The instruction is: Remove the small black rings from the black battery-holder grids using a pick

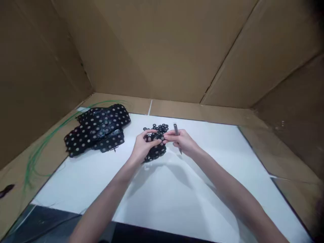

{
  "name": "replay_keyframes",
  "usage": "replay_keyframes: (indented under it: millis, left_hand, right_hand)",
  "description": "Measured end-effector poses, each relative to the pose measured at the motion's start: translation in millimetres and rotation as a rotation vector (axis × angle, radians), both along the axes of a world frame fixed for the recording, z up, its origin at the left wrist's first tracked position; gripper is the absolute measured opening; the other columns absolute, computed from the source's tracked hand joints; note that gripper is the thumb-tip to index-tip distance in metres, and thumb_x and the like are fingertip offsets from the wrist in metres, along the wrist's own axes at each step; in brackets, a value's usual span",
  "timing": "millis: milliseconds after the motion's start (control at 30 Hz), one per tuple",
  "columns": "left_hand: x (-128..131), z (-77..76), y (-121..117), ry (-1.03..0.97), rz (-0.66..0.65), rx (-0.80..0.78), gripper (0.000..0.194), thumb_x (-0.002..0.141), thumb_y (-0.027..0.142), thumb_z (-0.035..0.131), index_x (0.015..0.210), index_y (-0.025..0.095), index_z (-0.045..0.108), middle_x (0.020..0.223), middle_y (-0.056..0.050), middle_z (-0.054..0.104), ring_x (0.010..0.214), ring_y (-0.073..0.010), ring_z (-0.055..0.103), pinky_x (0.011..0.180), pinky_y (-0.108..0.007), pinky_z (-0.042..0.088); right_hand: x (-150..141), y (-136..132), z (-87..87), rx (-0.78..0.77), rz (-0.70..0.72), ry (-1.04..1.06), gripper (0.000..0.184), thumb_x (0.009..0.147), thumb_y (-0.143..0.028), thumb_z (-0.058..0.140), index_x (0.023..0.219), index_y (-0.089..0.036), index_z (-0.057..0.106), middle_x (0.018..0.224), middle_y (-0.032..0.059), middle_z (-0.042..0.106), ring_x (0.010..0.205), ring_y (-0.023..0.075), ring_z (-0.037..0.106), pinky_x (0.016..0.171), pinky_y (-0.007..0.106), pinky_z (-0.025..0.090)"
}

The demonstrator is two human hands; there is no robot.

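My left hand (144, 145) is closed on a small piece of black fabric with pale dots (155, 152), thumb and fingers at its upper part. My right hand (183, 141) holds a slim grey metal tool (176, 130), which sticks up between the fingers and pokes out below them. Its thumb and forefinger meet in a pinch at the fabric's right edge, beside my left thumb; whatever sits in that pinch is too small to make out. Just beyond both hands lie several small black rings with pale centres (162, 127), perhaps buttons.
A heap of black dotted fabric (97, 126) lies at the left on the white work surface (215, 175). Long green threads (42, 152) trail over the left cardboard edge. A small dark object (7, 190) is at far left. Cardboard walls (162, 50) enclose the back and sides.
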State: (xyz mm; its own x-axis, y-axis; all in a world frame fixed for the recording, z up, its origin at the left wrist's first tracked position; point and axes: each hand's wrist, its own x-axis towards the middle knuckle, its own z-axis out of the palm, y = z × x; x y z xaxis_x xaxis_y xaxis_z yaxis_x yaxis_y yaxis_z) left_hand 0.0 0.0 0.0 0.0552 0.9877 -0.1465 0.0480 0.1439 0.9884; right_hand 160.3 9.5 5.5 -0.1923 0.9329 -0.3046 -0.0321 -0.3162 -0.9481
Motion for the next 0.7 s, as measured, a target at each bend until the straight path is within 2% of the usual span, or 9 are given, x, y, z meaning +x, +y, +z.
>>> replay_keyframes:
  millis: [133, 233, 300, 400, 467, 600, 700]
  left_hand:
    - [-1.7, -1.5, 0.9, -0.068, -0.067, -0.025, 0.043, 0.053, 0.022, 0.073, 0.094, 0.017, 0.061, 0.063, 0.002, 0.063, 0.058, -0.0119, 0.058, 0.06, -0.023, 0.045]
    - [-1.8, -4.7, 1.7, -0.131, -0.058, -0.05, 0.041, 0.051, 0.021, 0.074, 0.089, 0.017, 0.061, 0.063, 0.002, 0.063, 0.059, -0.0117, 0.058, 0.059, -0.022, 0.045]
    - [-1.4, -5.8, 1.6, -0.179, -0.037, -0.094, 0.04, 0.05, 0.02, 0.075, 0.087, 0.017, 0.061, 0.064, 0.001, 0.063, 0.058, -0.0121, 0.059, 0.058, -0.022, 0.046]
    - [-1.4, -5.2, 1.1, -0.243, 0.018, -0.196, 0.041, 0.051, 0.02, 0.075, 0.088, 0.018, 0.059, 0.066, 0.0, 0.064, 0.059, -0.0139, 0.061, 0.057, -0.024, 0.048]
    - [-2.1, -4.8, 1.7, -0.258, 0.07, -0.231, 0.042, 0.051, 0.02, 0.075, 0.09, 0.017, 0.059, 0.067, -0.002, 0.065, 0.06, -0.0144, 0.062, 0.056, -0.024, 0.048]
    - [-4.3, -6.0, 5.1, -0.252, 0.142, -0.26, 0.047, 0.051, 0.022, 0.076, 0.095, 0.017, 0.061, 0.07, -0.005, 0.067, 0.062, -0.0158, 0.063, 0.056, -0.024, 0.049]
    - [-5.3, -5.3, 6.3, -0.283, 0.141, -0.284, 0.045, 0.054, 0.022, 0.075, 0.096, 0.017, 0.061, 0.073, -0.006, 0.068, 0.062, -0.0149, 0.063, 0.054, -0.023, 0.049]
  right_hand:
    - [0.0, 1.0, 5.3, -0.052, 0.031, 0.024, 0.012, 0.06, -0.018, 0.066, 0.069, -0.011, 0.062, 0.053, 0.0037, 0.059, 0.047, 0.007, 0.048, 0.035, 0.017, 0.009]
    - [-0.8, 1.5, 6.9, -0.048, 0.037, 0.046, 0.008, 0.062, -0.016, 0.064, 0.067, -0.011, 0.061, 0.048, 0.0008, 0.054, 0.041, 0.0046, 0.041, 0.034, 0.017, 0.009]
    - [2.2, 3.9, 6.8, -0.021, -0.041, 0.077, 0.005, 0.064, -0.015, 0.063, 0.065, -0.011, 0.06, 0.046, -0.0001, 0.052, 0.04, 0.0037, 0.038, 0.034, 0.016, 0.01]
    - [13.6, 10.9, 5.7, 0.062, -0.269, 0.115, 0.004, 0.067, -0.015, 0.061, 0.066, -0.012, 0.059, 0.047, -0.0016, 0.05, 0.04, 0.003, 0.038, 0.033, 0.014, 0.012]
    - [21.4, 15.4, 5.2, 0.084, -0.324, 0.114, 0.005, 0.066, -0.016, 0.063, 0.068, -0.012, 0.06, 0.053, -0.0002, 0.054, 0.043, 0.0033, 0.042, 0.032, 0.014, 0.013]
    - [25.7, 18.2, 4.9, 0.017, -0.262, 0.154, 0.012, 0.061, -0.015, 0.069, 0.07, -0.01, 0.065, 0.072, 0.0057, 0.062, 0.052, 0.0048, 0.052, 0.03, 0.013, 0.013]
    - [23.1, 16.5, 5.9, -0.048, -0.248, 0.217, 0.011, 0.061, -0.016, 0.07, 0.069, -0.009, 0.066, 0.074, 0.0066, 0.063, 0.052, 0.0041, 0.052, 0.028, 0.013, 0.013]
